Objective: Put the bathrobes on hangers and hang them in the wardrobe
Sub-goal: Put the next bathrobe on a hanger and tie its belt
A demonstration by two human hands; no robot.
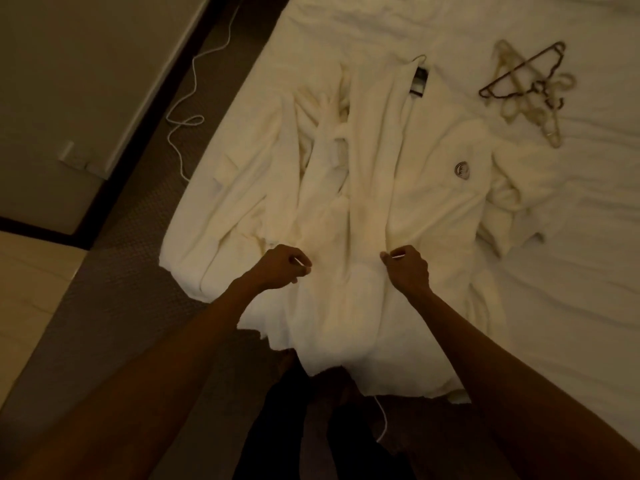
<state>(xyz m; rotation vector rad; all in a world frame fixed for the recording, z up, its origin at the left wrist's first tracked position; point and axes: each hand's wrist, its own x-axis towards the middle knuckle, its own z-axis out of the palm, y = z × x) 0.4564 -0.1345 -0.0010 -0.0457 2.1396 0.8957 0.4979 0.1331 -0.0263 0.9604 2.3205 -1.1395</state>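
- The bathrobe [381, 174] lies on the bed [571, 244], a hook [419, 57] poking from its collar.
- Left hand [280, 268] and right hand [407, 268] each pinch its cloth, grip tight.
- Looks like smoothing; next, lift it by the hook.

One crested bathrobe [433, 195], one dark hanger [521, 68]
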